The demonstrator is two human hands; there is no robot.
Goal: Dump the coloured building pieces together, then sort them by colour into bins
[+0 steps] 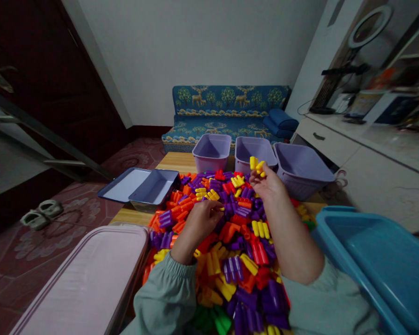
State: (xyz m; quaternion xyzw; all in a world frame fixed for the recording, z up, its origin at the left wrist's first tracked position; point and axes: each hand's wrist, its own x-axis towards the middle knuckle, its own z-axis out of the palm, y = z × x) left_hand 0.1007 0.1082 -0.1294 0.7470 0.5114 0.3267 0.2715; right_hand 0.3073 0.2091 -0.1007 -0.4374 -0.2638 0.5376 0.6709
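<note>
A big heap of plastic toy building pieces (233, 270) in purple, orange, red, yellow and a little green covers the wooden table. My right hand (267, 182) is raised above the far side of the heap, in front of the middle purple bin (242, 159). Its fingers are closed on yellow toy pieces (257, 165). Lower and to the left, my left hand (203, 217) is down at the heap with fingers pinched together. A small bit of a yellow piece (222, 209) shows at its fingertips.
Two more purple bins, one left (212, 166) and one right (302, 186), flank the middle one. A shallow grey-blue box (152, 197) stands at the table's left edge. A pink lid (91, 274) lies near left; a blue tub (380, 260) is near right. Behind is a patterned sofa (226, 123).
</note>
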